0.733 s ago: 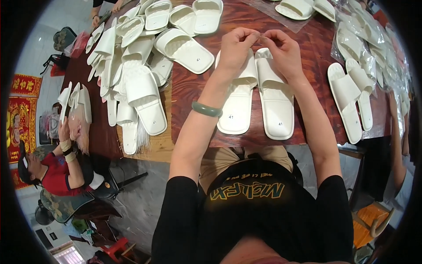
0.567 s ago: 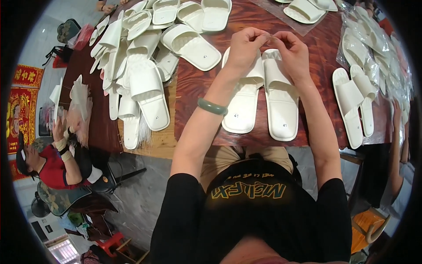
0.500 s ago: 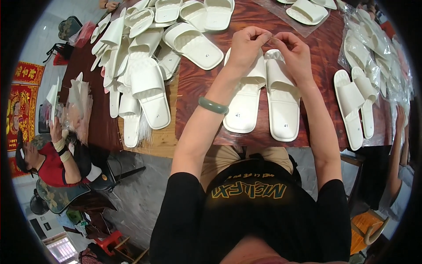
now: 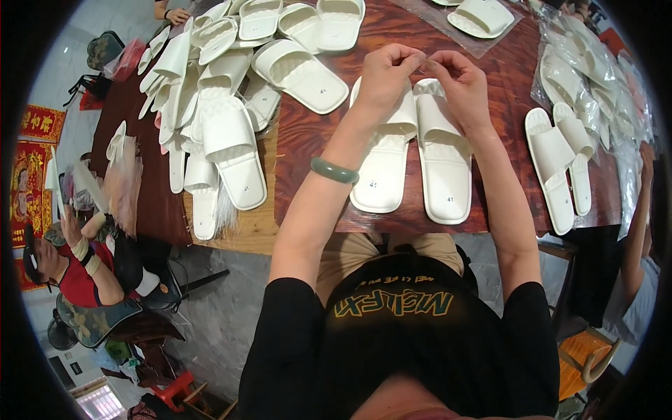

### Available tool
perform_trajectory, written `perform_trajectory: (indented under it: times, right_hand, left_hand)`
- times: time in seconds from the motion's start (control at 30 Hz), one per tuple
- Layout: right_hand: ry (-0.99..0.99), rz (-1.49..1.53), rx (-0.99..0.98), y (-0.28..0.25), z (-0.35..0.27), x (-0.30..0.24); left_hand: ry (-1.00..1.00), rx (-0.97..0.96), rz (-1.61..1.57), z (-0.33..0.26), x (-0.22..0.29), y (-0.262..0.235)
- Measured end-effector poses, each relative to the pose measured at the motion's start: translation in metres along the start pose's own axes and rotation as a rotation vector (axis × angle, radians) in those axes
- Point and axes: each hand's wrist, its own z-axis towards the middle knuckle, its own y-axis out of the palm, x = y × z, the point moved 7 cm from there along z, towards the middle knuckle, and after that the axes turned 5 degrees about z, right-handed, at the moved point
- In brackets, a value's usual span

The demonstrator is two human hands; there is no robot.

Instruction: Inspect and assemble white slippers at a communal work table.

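Note:
A pair of white slippers lies side by side in front of me: the left slipper and the right slipper, soles flat on the table and open toes turned away. Over their far ends my left hand and my right hand meet, thumbs and forefingers pinched almost tip to tip. Anything between the fingertips is too thin to make out. Both hands partly cover the slippers' far ends. A green bangle circles my left forearm.
A heap of white slippers fills the left, with a bundle of thin clear strands beside it. Another slipper pair stands right, near plastic-wrapped slippers. More slippers lie on a clear bag. A co-worker sits left.
My pinched fingertips stay together above the slippers, with only small finger movement. The whole view has shifted slightly. At the left, the co-worker's raised hands and the slippers there have moved.

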Motion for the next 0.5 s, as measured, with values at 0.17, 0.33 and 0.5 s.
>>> perform_trajectory:
  times: [0.17,0.33,0.5]
  right_hand:
    - [0.008,-0.041,-0.022,0.001,-0.001,-0.003]
    - [0.014,-0.038,0.007,-0.003,0.0,-0.001]
    - [-0.032,-0.04,0.009,-0.005,0.005,-0.003]
  left_hand:
    - [0.02,-0.031,-0.039,-0.003,0.002,0.001]
    - [0.007,-0.037,-0.007,-0.003,0.006,0.003]
    - [-0.008,-0.074,-0.041,-0.002,0.011,0.007]
